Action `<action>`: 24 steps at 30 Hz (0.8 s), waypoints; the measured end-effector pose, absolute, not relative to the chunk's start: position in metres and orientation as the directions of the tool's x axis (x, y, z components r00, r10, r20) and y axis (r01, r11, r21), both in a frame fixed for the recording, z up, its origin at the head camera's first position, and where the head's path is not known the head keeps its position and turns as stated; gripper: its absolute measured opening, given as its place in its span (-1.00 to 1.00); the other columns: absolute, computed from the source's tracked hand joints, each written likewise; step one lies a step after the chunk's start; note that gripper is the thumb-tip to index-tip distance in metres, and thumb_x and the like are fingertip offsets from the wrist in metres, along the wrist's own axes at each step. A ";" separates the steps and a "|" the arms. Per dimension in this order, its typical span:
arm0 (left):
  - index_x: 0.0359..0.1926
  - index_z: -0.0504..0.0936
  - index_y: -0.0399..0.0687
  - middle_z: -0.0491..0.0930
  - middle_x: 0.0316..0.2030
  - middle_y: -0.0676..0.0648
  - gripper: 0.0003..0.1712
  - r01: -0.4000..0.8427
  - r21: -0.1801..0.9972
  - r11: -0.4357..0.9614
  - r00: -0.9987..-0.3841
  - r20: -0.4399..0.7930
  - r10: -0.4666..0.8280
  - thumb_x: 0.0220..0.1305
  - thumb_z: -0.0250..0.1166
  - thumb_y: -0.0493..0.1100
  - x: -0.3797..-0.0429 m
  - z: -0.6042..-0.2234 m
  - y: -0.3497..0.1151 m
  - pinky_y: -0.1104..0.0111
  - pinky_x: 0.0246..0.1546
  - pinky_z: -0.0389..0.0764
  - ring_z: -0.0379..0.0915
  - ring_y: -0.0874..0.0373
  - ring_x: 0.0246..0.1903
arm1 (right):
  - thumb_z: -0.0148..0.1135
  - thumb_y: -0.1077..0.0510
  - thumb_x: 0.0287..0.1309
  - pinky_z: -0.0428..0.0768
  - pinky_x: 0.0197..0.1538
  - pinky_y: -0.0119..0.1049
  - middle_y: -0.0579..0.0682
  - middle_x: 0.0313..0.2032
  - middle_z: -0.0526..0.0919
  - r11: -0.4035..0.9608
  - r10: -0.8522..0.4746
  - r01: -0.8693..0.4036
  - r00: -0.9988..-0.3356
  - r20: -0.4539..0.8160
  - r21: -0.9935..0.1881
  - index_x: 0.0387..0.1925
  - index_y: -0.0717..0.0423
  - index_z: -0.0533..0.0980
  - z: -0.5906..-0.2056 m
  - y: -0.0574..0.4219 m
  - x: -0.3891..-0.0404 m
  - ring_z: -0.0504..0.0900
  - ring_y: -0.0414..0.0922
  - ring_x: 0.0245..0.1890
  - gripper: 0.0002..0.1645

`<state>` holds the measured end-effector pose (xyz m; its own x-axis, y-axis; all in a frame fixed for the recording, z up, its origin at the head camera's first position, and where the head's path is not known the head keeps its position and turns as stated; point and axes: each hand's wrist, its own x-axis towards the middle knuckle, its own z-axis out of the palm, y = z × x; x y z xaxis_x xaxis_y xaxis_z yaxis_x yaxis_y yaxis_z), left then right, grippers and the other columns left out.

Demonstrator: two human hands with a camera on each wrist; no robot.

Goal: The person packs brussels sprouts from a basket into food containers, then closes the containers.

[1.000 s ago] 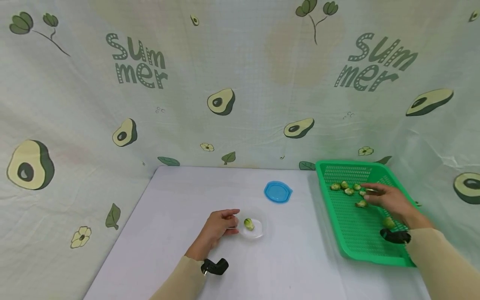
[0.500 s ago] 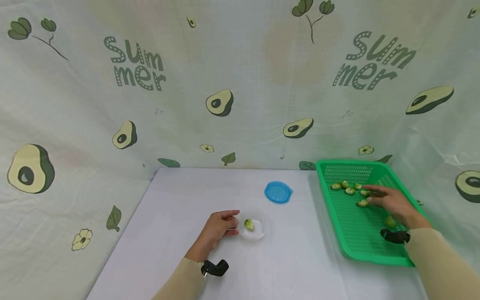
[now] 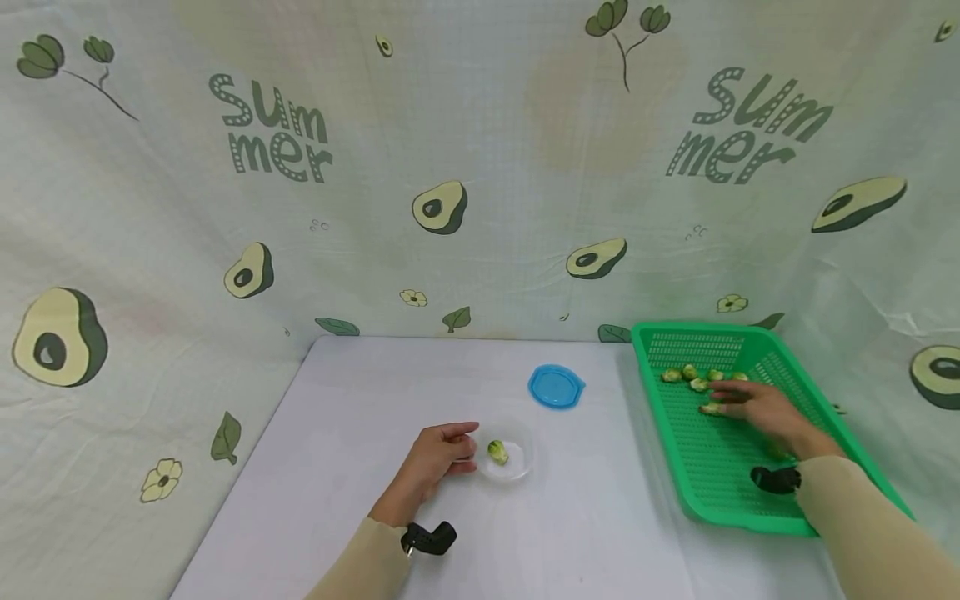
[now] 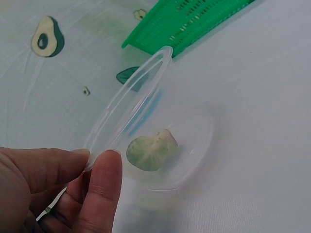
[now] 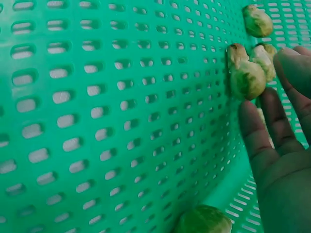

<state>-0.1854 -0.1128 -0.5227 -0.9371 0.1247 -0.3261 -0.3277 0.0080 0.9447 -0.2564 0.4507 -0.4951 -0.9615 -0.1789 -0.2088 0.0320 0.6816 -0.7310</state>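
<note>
Your left grip [image 3: 438, 457] pinches the rim of a clear container [image 3: 516, 467] with one Brussels sprout [image 3: 497, 452] inside, a blue lid [image 3: 557, 387] lying apart on the table [image 3: 375, 400]. Most of the work looks left: more sprouts [image 3: 690, 372] sit in the green basket [image 3: 661, 417], your right grip [image 3: 767, 414] released, fingertips at the nearest sprout [image 3: 708, 409]. Since half a second ago, that sprout and your right grip have shifted left.

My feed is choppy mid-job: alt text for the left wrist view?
The left hand pinches the rim of a clear bowl holding one sprout. Beyond the white tabletop are a green basket and avocado-print cloth.
</note>
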 end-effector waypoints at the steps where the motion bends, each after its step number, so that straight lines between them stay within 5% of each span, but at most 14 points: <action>1: 0.36 0.58 -0.31 0.56 -0.22 -0.05 -0.46 -0.326 0.945 0.008 -0.937 -0.325 0.126 0.37 0.35 -0.42 -0.185 -0.523 -0.113 0.36 -0.20 0.82 0.62 0.19 -0.27 | 0.20 0.07 0.56 0.57 0.26 0.26 0.46 0.39 0.44 0.680 -0.177 0.034 -0.962 -0.209 -0.732 0.53 0.40 0.25 -0.495 0.450 -0.256 0.58 -0.29 0.14 -0.26; 5: 0.36 0.58 -0.31 0.56 -0.22 -0.05 -0.46 -0.332 0.943 0.001 -0.936 -0.329 0.123 0.37 0.35 -0.42 -0.186 -0.522 -0.113 0.37 -0.20 0.82 0.62 0.19 -0.27 | 0.21 0.13 0.53 0.51 0.26 0.38 0.55 0.44 0.28 0.698 -0.173 0.031 -0.962 -0.211 -0.715 0.53 0.41 0.23 -0.493 0.451 -0.256 0.37 0.45 0.35 -0.26; 8: 0.36 0.58 -0.31 0.56 -0.22 -0.05 -0.46 -0.327 0.945 0.002 -0.937 -0.325 0.126 0.38 0.35 -0.42 -0.185 -0.521 -0.113 0.37 -0.21 0.82 0.62 0.19 -0.27 | 0.22 0.16 0.51 0.47 0.24 0.46 0.61 0.44 0.23 0.734 -0.177 0.011 -0.962 -0.207 -0.679 0.51 0.44 0.25 -0.493 0.455 -0.256 0.26 0.58 0.36 -0.27; 13: 0.36 0.58 -0.32 0.56 -0.22 -0.05 -0.47 -0.320 0.947 0.002 -0.939 -0.317 0.134 0.39 0.35 -0.40 -0.184 -0.520 -0.113 0.37 -0.20 0.82 0.61 0.18 -0.25 | 0.24 0.15 0.49 0.49 0.21 0.44 0.61 0.38 0.31 0.774 -0.196 -0.021 -0.959 -0.207 -0.633 0.45 0.48 0.30 -0.499 0.456 -0.260 0.28 0.59 0.32 -0.31; 20: 0.36 0.57 -0.35 0.56 -0.23 -0.03 -0.47 -0.315 0.949 -0.007 -0.940 -0.312 0.138 0.38 0.34 -0.41 -0.182 -0.520 -0.111 0.37 -0.20 0.82 0.61 0.20 -0.25 | 0.30 0.18 0.44 0.60 -0.02 -0.08 0.51 0.19 0.51 0.796 -0.182 -0.016 -0.960 -0.214 -0.606 0.30 0.53 0.42 -0.506 0.453 -0.267 0.53 0.33 0.12 -0.40; 24: 0.36 0.57 -0.34 0.55 -0.23 -0.02 -0.47 -0.316 0.949 -0.011 -0.940 -0.311 0.137 0.38 0.33 -0.41 -0.183 -0.520 -0.110 0.37 -0.21 0.82 0.61 0.20 -0.27 | 0.30 0.15 0.45 0.60 -0.02 -0.02 0.50 0.17 0.53 0.800 -0.165 -0.004 -0.963 -0.214 -0.600 0.28 0.51 0.45 -0.507 0.451 -0.269 0.54 0.32 0.10 -0.42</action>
